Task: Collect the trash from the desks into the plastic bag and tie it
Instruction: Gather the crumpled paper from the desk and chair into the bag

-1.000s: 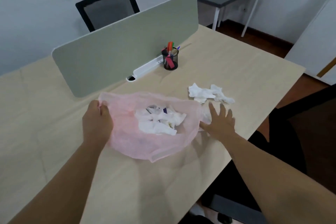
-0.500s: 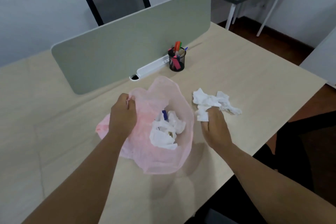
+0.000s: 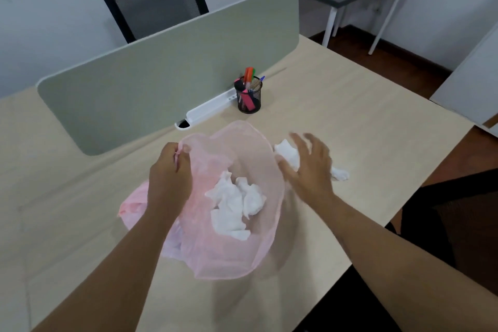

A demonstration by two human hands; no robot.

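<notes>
My left hand (image 3: 169, 170) is clenched on the rim of the thin, translucent pink plastic bag (image 3: 242, 256), pinching a fold of film at about ten o'clock of its mouth. I hold it lifted there so the opening stays wide and faces up; the film is so limp that, let go, I judge it would sag shut over what it holds. The bag lies slumped on the pale wood-grain desk (image 3: 350, 121), its skin wrinkled and faintly glossy, with crumpled white tissues (image 3: 237, 205) heaped inside, soft and full of sharp creases.

My right hand (image 3: 310, 167) is spread, fingers (image 3: 299, 140) apart and somewhat blurred, hovering at three o'clock of the bag's mouth. It closes on nothing; one more crumpled white tissue wad (image 3: 288, 155) lies just under and beside the palm, at the bag's edge, and a smaller white scrap (image 3: 340, 174) peeks out past the wrist side. Whether the palm touches the wad I cannot tell.

At twelve o'clock stands a black wire-mesh pen cup (image 3: 248, 97) against the grey-green fabric divider panel (image 3: 161, 75), well clear of the bag.
</notes>
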